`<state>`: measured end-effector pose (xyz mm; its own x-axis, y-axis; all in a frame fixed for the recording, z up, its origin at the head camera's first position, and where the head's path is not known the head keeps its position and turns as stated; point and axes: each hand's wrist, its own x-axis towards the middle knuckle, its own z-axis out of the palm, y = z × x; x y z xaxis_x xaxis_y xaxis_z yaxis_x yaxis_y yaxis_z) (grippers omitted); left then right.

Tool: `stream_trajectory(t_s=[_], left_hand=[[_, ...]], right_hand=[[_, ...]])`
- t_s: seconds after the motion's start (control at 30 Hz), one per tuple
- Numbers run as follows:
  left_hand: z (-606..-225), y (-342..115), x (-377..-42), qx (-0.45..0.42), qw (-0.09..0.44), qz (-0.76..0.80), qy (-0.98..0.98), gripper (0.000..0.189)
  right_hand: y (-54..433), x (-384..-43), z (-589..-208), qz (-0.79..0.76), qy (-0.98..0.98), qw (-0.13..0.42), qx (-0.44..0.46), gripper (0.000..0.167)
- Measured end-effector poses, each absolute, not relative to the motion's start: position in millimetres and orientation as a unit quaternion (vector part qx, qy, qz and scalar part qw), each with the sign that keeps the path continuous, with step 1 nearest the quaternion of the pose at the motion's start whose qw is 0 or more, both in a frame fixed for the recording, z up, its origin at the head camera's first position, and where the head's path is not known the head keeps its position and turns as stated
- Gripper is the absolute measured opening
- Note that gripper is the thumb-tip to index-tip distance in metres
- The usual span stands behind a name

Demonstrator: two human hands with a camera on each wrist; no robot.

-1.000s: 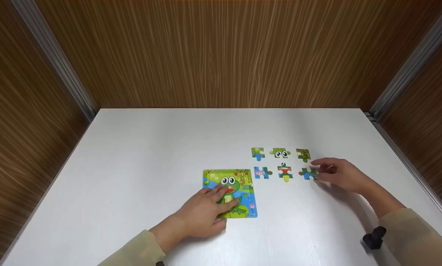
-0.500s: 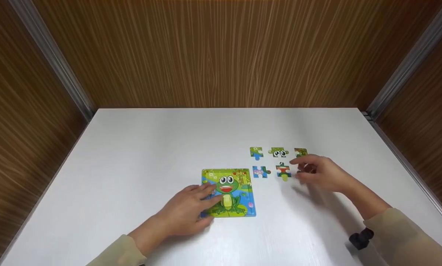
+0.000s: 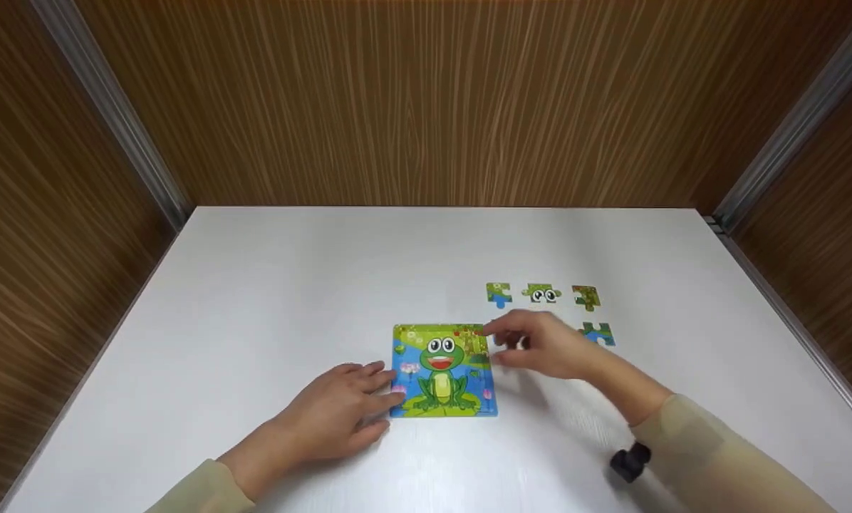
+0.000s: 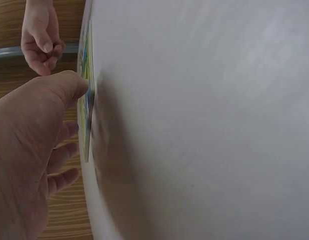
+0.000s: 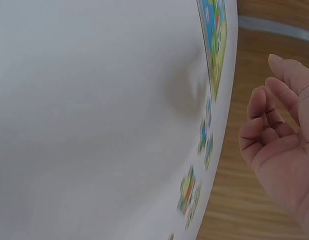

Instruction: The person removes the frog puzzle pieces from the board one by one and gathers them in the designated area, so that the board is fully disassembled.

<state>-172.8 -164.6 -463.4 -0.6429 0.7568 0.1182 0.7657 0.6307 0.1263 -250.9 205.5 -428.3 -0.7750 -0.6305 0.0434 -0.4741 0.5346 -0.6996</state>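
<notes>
A square frog puzzle board (image 3: 442, 363) lies flat on the white table. My left hand (image 3: 333, 413) is at its left edge, fingers spread and relaxed, with two fingertips over the rim; I cannot tell whether they press on it. My right hand (image 3: 543, 344) hovers by the board's upper right corner, fingers loosely bent, and nothing shows between them in the right wrist view. Behind it lie the loose pieces: a corner piece (image 3: 499, 293), the frog-eyes piece (image 3: 542, 293), a tree piece (image 3: 587, 296) and a blue-green piece (image 3: 598, 333). The hand mostly hides the others.
The white table (image 3: 291, 285) ends at a wood-grain back wall (image 3: 426, 107), with side panels at left and right. A small black object (image 3: 630, 462) sits at the right sleeve.
My right hand has swept left from the far-right piece, over the lower row, to the board's corner. My left hand has slid left off the frog picture to the board's edge. The pieces stay put.
</notes>
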Motion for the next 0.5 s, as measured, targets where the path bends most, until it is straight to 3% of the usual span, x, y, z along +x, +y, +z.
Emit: stream_trajectory(t_s=[0.27, 0.5], left_hand=[[-466, -165, -172, -0.443, 0.012, -0.083, -0.893, 0.040], [-469, -165, -171, -0.449, -0.002, -0.080, -0.890, 0.041]], right_hand=[[146, -245, -443, -0.381, 0.836, 0.144, -0.368, 0.036], [124, -244, -461, -0.368, 0.832, 0.188, -0.370, 0.038]])
